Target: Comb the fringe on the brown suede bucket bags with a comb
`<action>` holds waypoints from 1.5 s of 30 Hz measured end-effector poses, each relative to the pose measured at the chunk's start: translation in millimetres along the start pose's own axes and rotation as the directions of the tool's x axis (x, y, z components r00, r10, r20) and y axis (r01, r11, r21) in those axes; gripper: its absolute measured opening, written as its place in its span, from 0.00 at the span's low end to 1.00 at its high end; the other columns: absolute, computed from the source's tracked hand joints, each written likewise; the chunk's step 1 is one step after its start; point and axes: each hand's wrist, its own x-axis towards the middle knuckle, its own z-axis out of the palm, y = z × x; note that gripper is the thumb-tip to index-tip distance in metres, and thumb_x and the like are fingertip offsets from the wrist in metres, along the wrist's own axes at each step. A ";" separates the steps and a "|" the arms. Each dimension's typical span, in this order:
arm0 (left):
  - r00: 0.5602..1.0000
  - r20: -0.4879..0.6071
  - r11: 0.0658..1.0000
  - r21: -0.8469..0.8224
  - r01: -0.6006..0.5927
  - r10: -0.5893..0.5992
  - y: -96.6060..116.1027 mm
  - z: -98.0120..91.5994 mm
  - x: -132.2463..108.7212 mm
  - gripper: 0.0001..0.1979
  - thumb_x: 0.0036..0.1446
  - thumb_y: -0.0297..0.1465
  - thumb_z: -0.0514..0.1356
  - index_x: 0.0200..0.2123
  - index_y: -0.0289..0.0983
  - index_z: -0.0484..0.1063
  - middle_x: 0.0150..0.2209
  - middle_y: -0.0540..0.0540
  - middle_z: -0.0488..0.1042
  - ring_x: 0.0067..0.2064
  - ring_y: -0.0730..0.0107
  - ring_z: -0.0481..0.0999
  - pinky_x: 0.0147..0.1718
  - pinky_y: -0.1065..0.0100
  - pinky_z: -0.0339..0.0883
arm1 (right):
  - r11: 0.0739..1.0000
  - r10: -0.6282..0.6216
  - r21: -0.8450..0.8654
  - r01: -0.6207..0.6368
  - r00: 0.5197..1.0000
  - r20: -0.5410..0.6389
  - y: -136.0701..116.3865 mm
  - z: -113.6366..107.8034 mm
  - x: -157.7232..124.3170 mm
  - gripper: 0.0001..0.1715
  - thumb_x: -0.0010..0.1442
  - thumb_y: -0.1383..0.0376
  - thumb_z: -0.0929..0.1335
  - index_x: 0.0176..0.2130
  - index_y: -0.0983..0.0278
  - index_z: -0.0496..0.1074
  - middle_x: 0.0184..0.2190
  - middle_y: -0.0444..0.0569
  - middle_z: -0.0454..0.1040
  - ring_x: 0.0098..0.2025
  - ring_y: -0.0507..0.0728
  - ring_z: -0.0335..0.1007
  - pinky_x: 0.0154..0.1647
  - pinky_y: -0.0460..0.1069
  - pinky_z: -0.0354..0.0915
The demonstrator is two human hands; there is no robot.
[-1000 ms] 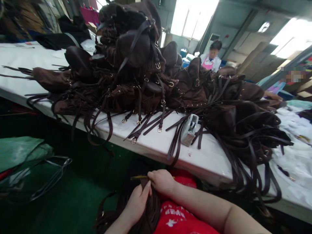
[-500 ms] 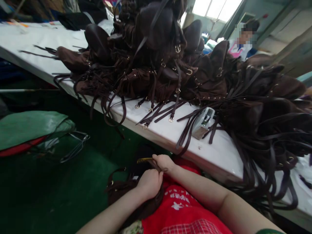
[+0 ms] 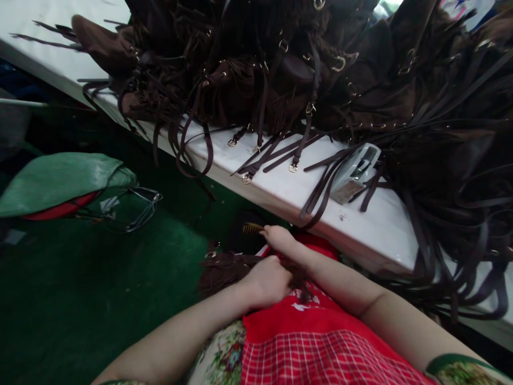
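Note:
A yellowish comb (image 3: 252, 229) juts out from my right hand (image 3: 279, 239), its teeth pointing down and to the left. The fingers of that hand are closed on the comb's end. Across my lap lies a dark brown fringed bag (image 3: 224, 271), with small metal fittings at its left end. My left hand (image 3: 269, 280) is curled over the bag, its fingers wrapped around part of it; its fingertips are hidden. Some brown strands hang beside that hand against the red apron (image 3: 288, 323).
A white table (image 3: 276, 187) runs diagonally in front of me, heaped with brown bags (image 3: 240, 91) whose buckled straps hang over the edge. A grey-white boxy device (image 3: 356, 174) sits on the straps. A green sack (image 3: 64, 179) lies to the left above the green floor (image 3: 160, 267).
The view has tilted down. My right hand with the comb has moved away from my left hand, which has drawn nearer to my body on the bag.

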 end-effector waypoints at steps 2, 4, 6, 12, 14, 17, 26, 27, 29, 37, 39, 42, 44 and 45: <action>0.988 0.043 0.986 -0.076 -0.147 0.151 9.1 3.7 6.2 0.11 0.52 0.29 0.56 0.19 0.37 0.69 0.22 0.41 0.74 0.28 0.59 0.71 0.35 0.59 0.61 | 1.000 -0.002 0.018 0.002 1.000 -0.012 -0.6 -6.9 10.7 0.24 0.68 0.55 0.54 0.41 0.67 0.69 0.37 0.57 0.76 0.38 0.58 0.73 0.35 0.48 0.61; 0.994 -0.110 0.968 -0.250 -0.034 0.006 5.9 2.7 5.3 0.10 0.52 0.30 0.55 0.20 0.37 0.68 0.24 0.42 0.73 0.30 0.60 0.70 0.36 0.60 0.60 | 0.997 -0.052 0.059 0.055 0.998 -0.040 0.0 -17.3 17.1 0.25 0.67 0.52 0.54 0.40 0.65 0.69 0.36 0.53 0.76 0.38 0.56 0.72 0.35 0.47 0.60; 0.920 -0.245 0.829 -0.543 0.132 -0.306 -10.3 -2.3 -3.7 0.12 0.55 0.31 0.51 0.21 0.37 0.66 0.25 0.45 0.71 0.30 0.63 0.68 0.35 0.62 0.60 | 0.982 -0.091 0.155 0.106 0.991 -0.101 4.1 -28.6 16.1 0.24 0.67 0.51 0.55 0.38 0.64 0.69 0.33 0.50 0.76 0.34 0.54 0.71 0.34 0.46 0.59; 0.838 -0.102 0.121 -0.992 -0.043 -0.536 -69.9 -10.8 -36.1 0.14 0.56 0.37 0.50 0.22 0.37 0.62 0.24 0.48 0.69 0.30 0.67 0.67 0.34 0.66 0.62 | 0.814 0.001 0.561 0.149 0.966 -0.257 25.7 -42.7 -22.3 0.24 0.68 0.53 0.52 0.32 0.64 0.64 0.22 0.43 0.72 0.23 0.50 0.66 0.30 0.45 0.60; 0.838 -0.080 -0.047 -0.991 -0.124 -0.539 -76.3 -9.0 -39.1 0.13 0.54 0.38 0.52 0.23 0.36 0.64 0.26 0.46 0.70 0.31 0.66 0.69 0.35 0.66 0.63 | 0.780 0.001 0.605 0.157 0.968 -0.252 24.5 -41.9 -38.7 0.24 0.68 0.52 0.52 0.33 0.63 0.63 0.23 0.42 0.72 0.23 0.50 0.65 0.30 0.45 0.60; 0.828 -0.081 -0.011 -0.994 -0.105 -0.555 -75.2 -6.7 -37.9 0.12 0.51 0.36 0.57 0.26 0.33 0.71 0.29 0.45 0.73 0.34 0.65 0.70 0.39 0.66 0.63 | 0.806 -0.045 0.564 0.178 0.969 -0.242 13.5 -43.2 -58.0 0.23 0.68 0.54 0.51 0.33 0.63 0.63 0.25 0.44 0.72 0.25 0.50 0.66 0.30 0.45 0.60; 0.866 -0.095 0.284 -0.957 0.056 -0.491 -56.3 -13.3 -35.8 0.15 0.54 0.41 0.59 0.26 0.34 0.71 0.27 0.46 0.70 0.33 0.66 0.69 0.38 0.67 0.64 | 0.960 -0.272 -0.073 0.269 0.962 -0.035 -11.4 -34.6 -53.7 0.17 0.67 0.59 0.55 0.41 0.63 0.67 0.37 0.52 0.72 0.36 0.56 0.71 0.35 0.47 0.61; 0.875 -0.110 0.371 -0.925 0.083 -0.471 -54.5 -13.6 -36.6 0.17 0.57 0.41 0.56 0.24 0.34 0.69 0.25 0.48 0.68 0.31 0.68 0.67 0.36 0.68 0.63 | 0.964 -0.245 -0.108 0.243 0.969 -0.008 -10.7 -30.6 -48.8 0.17 0.67 0.59 0.55 0.42 0.63 0.67 0.38 0.53 0.72 0.36 0.56 0.71 0.34 0.48 0.61; 0.869 -0.146 0.523 -0.840 0.143 -0.473 -52.1 -13.1 -37.7 0.20 0.60 0.43 0.51 0.22 0.36 0.66 0.23 0.50 0.65 0.29 0.70 0.64 0.32 0.69 0.61 | 0.973 -0.185 -0.141 0.184 0.983 0.004 -7.8 -23.4 -38.8 0.17 0.67 0.59 0.54 0.44 0.63 0.67 0.39 0.53 0.73 0.37 0.58 0.72 0.35 0.48 0.62; 0.882 -0.218 0.672 -0.728 0.139 -0.419 -33.0 -17.0 -37.9 0.17 0.58 0.44 0.54 0.25 0.38 0.68 0.26 0.47 0.68 0.30 0.65 0.66 0.34 0.66 0.60 | 0.996 0.059 0.073 -0.055 0.997 -0.056 21.1 -12.8 -11.3 0.21 0.68 0.58 0.54 0.44 0.67 0.68 0.37 0.59 0.75 0.41 0.61 0.73 0.40 0.51 0.64; 0.877 -0.218 0.621 -0.776 0.111 -0.429 -33.5 -16.3 -38.0 0.17 0.56 0.44 0.56 0.26 0.37 0.68 0.26 0.47 0.68 0.30 0.65 0.66 0.35 0.66 0.60 | 0.992 0.079 0.102 -0.074 0.996 -0.045 31.9 -15.0 -10.2 0.21 0.68 0.59 0.54 0.41 0.68 0.69 0.37 0.59 0.76 0.41 0.60 0.73 0.41 0.51 0.64; 0.826 -0.154 0.358 -0.932 0.062 -0.542 -47.4 -11.6 -37.5 0.20 0.56 0.47 0.56 0.22 0.36 0.65 0.22 0.50 0.63 0.25 0.70 0.62 0.28 0.68 0.58 | 0.940 -0.013 0.339 0.028 0.999 -0.047 40.6 -21.4 -17.2 0.19 0.67 0.57 0.57 0.43 0.67 0.69 0.38 0.51 0.77 0.41 0.54 0.73 0.42 0.47 0.65; 0.803 -0.105 0.182 -0.983 0.005 -0.587 -60.0 -9.4 -36.4 0.22 0.54 0.47 0.58 0.21 0.36 0.63 0.21 0.51 0.62 0.24 0.73 0.61 0.26 0.69 0.57 | 0.757 -0.132 0.634 0.155 0.988 -0.084 38.5 -26.1 -26.7 0.20 0.62 0.56 0.63 0.48 0.67 0.67 0.43 0.50 0.75 0.43 0.54 0.72 0.43 0.47 0.66; 0.795 -0.094 0.134 -0.991 -0.015 -0.600 -65.5 -9.2 -35.8 0.22 0.53 0.47 0.59 0.20 0.35 0.64 0.21 0.50 0.63 0.24 0.73 0.62 0.25 0.70 0.57 | 0.625 -0.196 0.754 0.203 0.975 -0.100 35.2 -28.0 -32.3 0.24 0.58 0.56 0.67 0.50 0.68 0.65 0.45 0.51 0.74 0.44 0.54 0.71 0.44 0.47 0.67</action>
